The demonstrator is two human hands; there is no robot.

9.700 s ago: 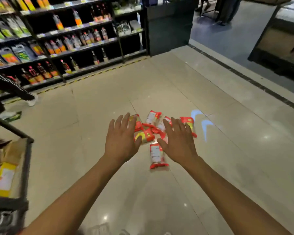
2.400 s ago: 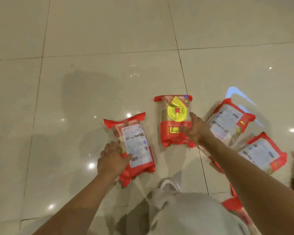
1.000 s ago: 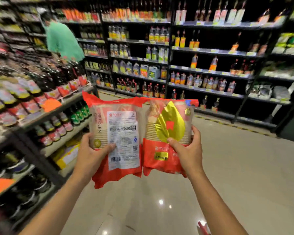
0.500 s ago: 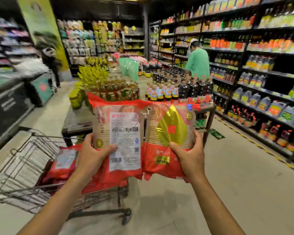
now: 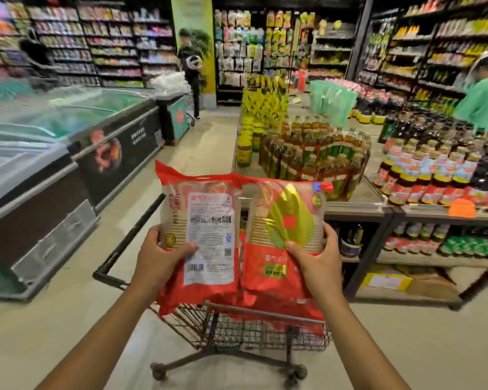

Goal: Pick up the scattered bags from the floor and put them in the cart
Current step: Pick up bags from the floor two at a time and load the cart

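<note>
I hold two red bags upright, side by side, over the wire cart. My left hand grips the bag with the white label by its lower left side. My right hand grips the bag with the gold leaf by its lower right side. Both bags hang above the cart's basket and hide most of it. Red packaging of other bags shows inside the basket below them. The cart's black handle points up and to the left.
A display table loaded with bottles stands right behind the cart. Chest freezers line the left side. One person stands far down the aisle; another in green is at the right edge. Open floor lies left of the cart.
The view has swung left, so the cart now sits directly under the two bags instead of at my lower left. Both hands keep the same grip.
</note>
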